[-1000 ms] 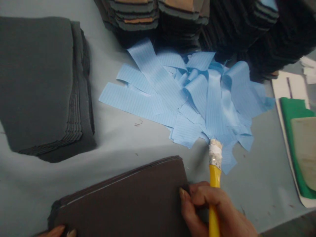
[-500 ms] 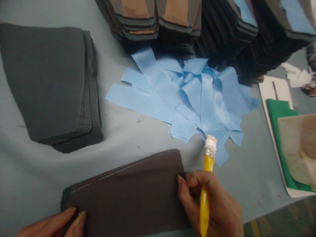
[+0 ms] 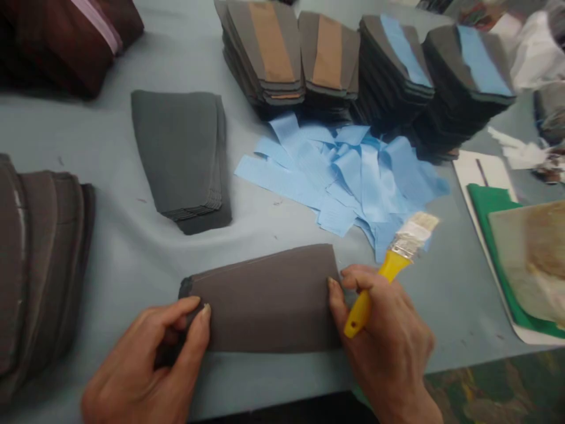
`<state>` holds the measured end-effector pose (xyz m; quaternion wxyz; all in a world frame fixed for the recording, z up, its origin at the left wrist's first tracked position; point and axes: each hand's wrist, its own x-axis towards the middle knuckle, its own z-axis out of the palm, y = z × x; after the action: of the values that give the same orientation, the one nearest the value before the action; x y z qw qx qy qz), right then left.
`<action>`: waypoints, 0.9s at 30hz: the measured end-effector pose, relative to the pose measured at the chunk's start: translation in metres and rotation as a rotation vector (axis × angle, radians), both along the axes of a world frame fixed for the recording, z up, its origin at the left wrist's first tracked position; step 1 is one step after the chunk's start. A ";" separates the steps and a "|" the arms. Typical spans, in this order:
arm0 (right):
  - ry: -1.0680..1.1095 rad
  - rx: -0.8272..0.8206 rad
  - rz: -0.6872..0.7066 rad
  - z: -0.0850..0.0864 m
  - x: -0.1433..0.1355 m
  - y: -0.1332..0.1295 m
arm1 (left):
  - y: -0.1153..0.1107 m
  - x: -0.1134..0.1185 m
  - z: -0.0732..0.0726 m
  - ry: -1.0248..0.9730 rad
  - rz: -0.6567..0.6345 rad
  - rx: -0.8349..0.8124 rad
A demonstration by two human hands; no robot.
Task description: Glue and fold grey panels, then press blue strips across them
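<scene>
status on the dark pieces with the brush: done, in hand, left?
Done, apparently: four stacks with tan or blue strips, peeled blue strips in front. In hand: left hand and right hand, which holds the yellow brush, grip a dark stack. Left, probably: grey stack, no strips.

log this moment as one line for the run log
left hand grips left end of dark fabric stack | right hand holds yellow brush, thumb on stack's right end | blue strips behind

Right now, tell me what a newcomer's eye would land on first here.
The heap of blue strips at the table's middle, below four dark stacks at the far edge. Nearer, the left hand and right hand grip the ends of a brown pad; the right also holds a yellow brush.
</scene>
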<state>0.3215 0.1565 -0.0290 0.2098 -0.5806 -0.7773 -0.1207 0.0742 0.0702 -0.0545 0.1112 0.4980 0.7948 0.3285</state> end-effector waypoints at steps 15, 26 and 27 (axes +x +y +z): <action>0.027 -0.008 0.435 -0.014 0.011 0.006 | 0.009 0.009 0.008 0.174 -0.041 0.122; 0.020 0.000 0.382 -0.015 0.008 0.006 | 0.012 0.012 0.026 0.307 -0.210 0.203; 0.031 -0.016 0.385 -0.015 0.008 0.006 | 0.015 0.018 0.029 0.313 -0.264 0.223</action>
<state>0.3295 0.1624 -0.0441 0.2365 -0.4245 -0.8717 -0.0633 0.0918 0.0849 -0.0259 -0.0271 0.6519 0.6890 0.3156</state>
